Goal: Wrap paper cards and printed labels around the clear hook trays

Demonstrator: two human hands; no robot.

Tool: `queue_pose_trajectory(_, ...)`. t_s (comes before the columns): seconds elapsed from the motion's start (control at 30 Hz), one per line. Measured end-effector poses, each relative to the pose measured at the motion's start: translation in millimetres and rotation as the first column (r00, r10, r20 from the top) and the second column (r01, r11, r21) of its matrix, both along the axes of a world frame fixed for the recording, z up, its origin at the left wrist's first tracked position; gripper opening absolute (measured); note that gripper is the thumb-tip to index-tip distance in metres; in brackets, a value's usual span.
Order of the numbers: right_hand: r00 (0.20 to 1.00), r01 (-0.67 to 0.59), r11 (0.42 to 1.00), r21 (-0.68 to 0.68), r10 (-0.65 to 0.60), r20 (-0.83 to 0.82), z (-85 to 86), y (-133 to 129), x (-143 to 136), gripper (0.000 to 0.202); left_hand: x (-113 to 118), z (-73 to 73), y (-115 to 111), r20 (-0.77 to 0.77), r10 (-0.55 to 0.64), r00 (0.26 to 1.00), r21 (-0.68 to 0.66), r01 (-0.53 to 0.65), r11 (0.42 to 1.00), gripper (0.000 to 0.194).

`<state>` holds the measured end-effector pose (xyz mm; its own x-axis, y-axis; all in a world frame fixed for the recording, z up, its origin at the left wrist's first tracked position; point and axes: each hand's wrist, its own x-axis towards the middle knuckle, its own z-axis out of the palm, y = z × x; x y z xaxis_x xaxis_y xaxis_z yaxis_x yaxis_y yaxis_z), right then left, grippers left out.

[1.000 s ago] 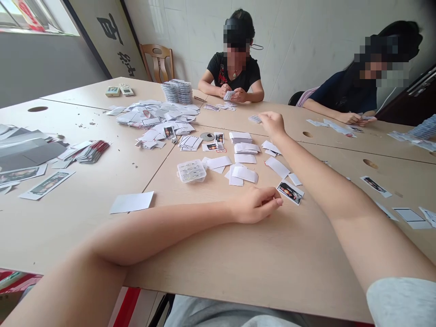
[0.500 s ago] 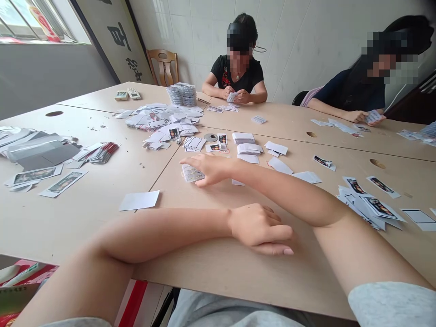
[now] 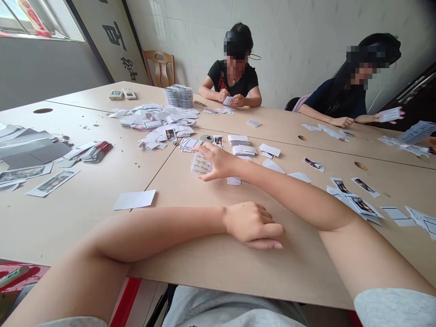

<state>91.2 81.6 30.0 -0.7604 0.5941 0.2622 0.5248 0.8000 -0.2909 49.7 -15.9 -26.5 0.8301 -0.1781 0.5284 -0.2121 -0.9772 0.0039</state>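
My right hand (image 3: 218,161) reaches across the table and grips a small clear plastic box (image 3: 201,164), its fingers along the far edge and its thumb at the near edge. Rows of small yellowish pieces show inside the box, though their kind is too small to tell. My left hand (image 3: 254,225) rests closed on the tabletop near me, with its fingers curled under and nothing visible in them. White paper stacks (image 3: 242,145) lie just beyond my right wrist. Left of the hands is a single blank white card (image 3: 135,200).
A large heap of paper slips (image 3: 160,119) and stacked clear boxes (image 3: 178,96) stand at the back. Loose printed cards (image 3: 363,204) lie to the right, more papers (image 3: 30,145) to the left. Two co-workers (image 3: 233,81) sit opposite, handling small items.
My right hand has shifted the plastic box slightly to the right, and more of its contents show. My left hand stays put. The co-worker at right now holds a box out to the side.
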Motion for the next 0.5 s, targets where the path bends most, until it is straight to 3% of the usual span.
queue_pose_trajectory(0.17, 0.999, 0.021, 0.999, -0.03, -0.022, -0.035, -6.5, 2.8, -8.6, 0.071, -0.6, 0.7, 1.0, -0.034, 0.002, 0.999, 0.005, -0.002, 1.0, 0.032)
queue_pose_trajectory(0.27, 0.989, 0.045, 0.999, -0.017, -0.047, -0.143, -2.0, -1.1, -5.9, 0.069, -0.5, 0.9, 1.0, -0.036, 0.005, 0.999, 0.008, -0.005, 1.0, 0.032)
queue_pose_trajectory(0.4, 0.899, 0.309, 0.951, -0.031, -0.302, -0.317, 11.7, -20.7, 21.9, 0.067, 0.5, 1.9, 0.6, -0.001, 0.002, 1.0, 0.014, -0.002, 1.0, 0.032)
queue_pose_trajectory(0.5, 0.853, 0.469, 0.878, -0.1, -0.479, -0.208, 15.2, -48.8, 53.2, 0.056, 1.3, 2.3, 0.1, 0.041, -0.004, 0.999, 0.031, 0.003, 1.0, 0.03)
